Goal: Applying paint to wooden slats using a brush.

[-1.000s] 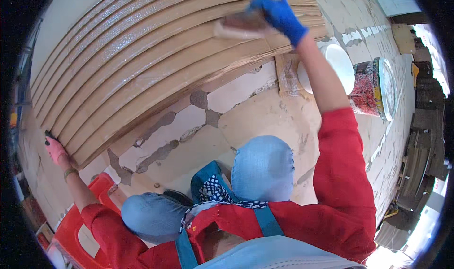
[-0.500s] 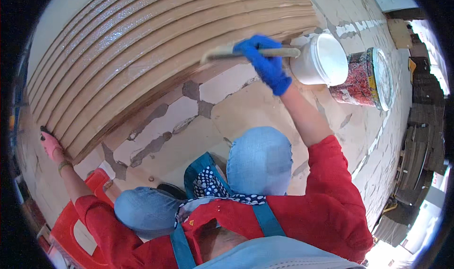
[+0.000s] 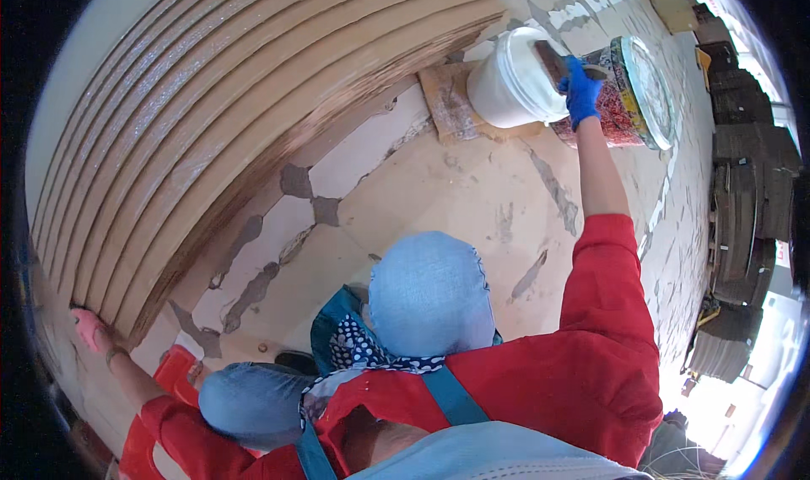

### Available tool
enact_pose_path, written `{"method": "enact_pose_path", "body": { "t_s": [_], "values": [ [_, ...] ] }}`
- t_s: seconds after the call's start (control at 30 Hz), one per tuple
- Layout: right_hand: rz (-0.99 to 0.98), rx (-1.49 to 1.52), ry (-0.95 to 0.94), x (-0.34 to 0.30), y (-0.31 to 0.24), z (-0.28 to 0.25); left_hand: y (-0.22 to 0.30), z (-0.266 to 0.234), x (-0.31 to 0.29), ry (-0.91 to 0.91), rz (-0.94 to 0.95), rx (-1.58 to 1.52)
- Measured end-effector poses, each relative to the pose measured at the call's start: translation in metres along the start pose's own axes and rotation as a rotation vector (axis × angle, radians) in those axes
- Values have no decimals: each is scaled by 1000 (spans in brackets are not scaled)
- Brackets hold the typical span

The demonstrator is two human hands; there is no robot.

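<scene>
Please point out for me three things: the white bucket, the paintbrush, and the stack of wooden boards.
white bucket (image 3: 504, 88), head view, on its side wall.
paintbrush (image 3: 550, 58), head view, on its brush head over the bucket.
stack of wooden boards (image 3: 228, 117), head view, on the boards' long edges.

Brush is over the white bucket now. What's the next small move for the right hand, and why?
Probably lower the brush into the white bucket to load it. The right hand, in a blue glove, holds the brush at the bucket's rim, away from the stacked wooden boards that the left hand steadies.
</scene>
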State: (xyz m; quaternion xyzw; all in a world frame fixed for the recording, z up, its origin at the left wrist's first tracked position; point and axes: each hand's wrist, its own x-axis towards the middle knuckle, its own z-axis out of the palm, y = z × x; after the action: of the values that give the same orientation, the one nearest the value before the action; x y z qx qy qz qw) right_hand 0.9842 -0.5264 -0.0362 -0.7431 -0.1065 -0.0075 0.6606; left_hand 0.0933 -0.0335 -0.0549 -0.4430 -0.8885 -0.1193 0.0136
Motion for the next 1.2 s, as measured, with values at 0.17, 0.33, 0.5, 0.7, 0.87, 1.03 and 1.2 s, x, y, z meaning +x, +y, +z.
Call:
{"method": "enact_pose_path", "body": {
  "t_s": [0.17, 0.33, 0.5, 0.7, 0.87, 1.03, 1.2],
  "values": [
    [90, -83, -93, 7, 77, 32, -84, -45, 156, 89, 163, 462],
    [-9, -400, -93, 21, 62, 2, -9, 18, 18, -2, -39, -74],
    [-11, -311, -129, 31, 79, 3, -24, -5, 27, 22, 69, -85],
    [372, 602, -85, 44, 64, -49, -8, -1, 17, -2, 96, -117],
    [538, 750, -148, 19, 61, -55, -22, -6, 25, -10, -17, -6],
    [241, 695, -121, 25, 65, -71, -34, 17, 42, -61, 194, -198],
    [331, 866, -28, 12, 48, -64, -27, -8, 8, 77, 94, -241]
  ]
}}
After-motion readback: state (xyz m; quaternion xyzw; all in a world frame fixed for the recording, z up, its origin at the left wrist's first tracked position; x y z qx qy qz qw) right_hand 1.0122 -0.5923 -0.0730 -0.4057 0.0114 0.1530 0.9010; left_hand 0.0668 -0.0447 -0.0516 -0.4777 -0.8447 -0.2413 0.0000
